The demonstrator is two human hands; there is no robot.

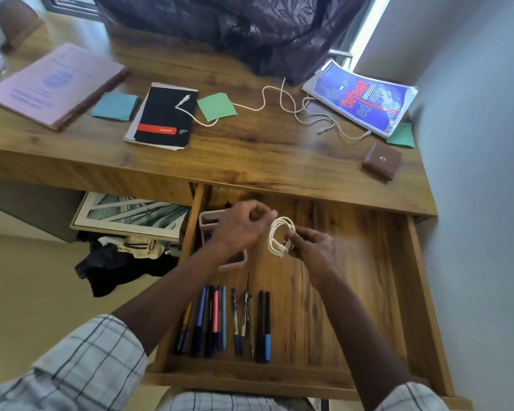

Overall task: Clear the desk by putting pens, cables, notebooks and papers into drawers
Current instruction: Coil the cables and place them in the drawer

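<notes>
A: From my screen, the biggest thing is the wooden desk, brown with strong grain, and one open drawer of the same wood under it.

B: How many books do you count on top?

A: Three flat ones. One pink notebook at the left, one black spiral pad with a red band, one blue magazine at the right, glossy. Also three square paper notes: one teal note, one green note, and another green note at the right edge. One small brown wallet, it looks like leather.

B: And cables?

A: I see loose white cable curling across the desk; how many pieces, I cannot tell. One more, the coiled white cable, is above the drawer. The right hand pinches this coil. The left hand is curled beside the loop, blurred, so I cannot tell its grip.

B: Pens?

A: About ten pens, thin, lying parallel in the drawer front.
</notes>
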